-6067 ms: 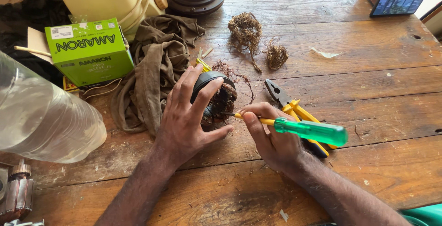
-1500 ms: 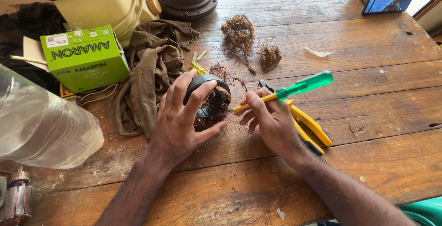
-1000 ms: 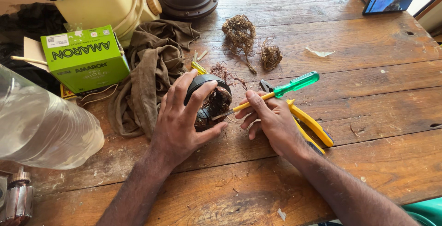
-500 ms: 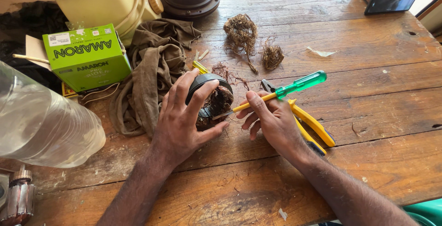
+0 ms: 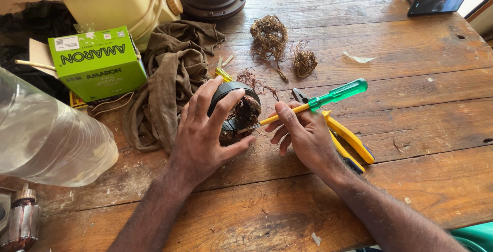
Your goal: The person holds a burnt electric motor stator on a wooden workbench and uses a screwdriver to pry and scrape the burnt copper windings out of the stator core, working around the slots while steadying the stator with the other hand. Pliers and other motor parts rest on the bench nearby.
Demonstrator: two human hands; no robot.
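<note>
Two hands work near the middle of the wooden desk (image 5: 421, 180) — my left hand (image 5: 205, 134) wraps closed around a round black motor stator (image 5: 237, 109), holding it tilted on the boards. My right hand (image 5: 305, 136) pinches a yellow-and-green screwdriver (image 5: 318, 102), tip touching the stator's windings. Yellow pliers (image 5: 349, 141) lie just beside that hand. Farther off, a brown rag (image 5: 167, 85), a green box (image 5: 97, 63) and clumps of copper wire (image 5: 271, 35) sit toward the far edge.

black round motor stator (image 5: 237, 109) on wooden table; green-handled screwdriver (image 5: 308, 105) tip inside
</note>
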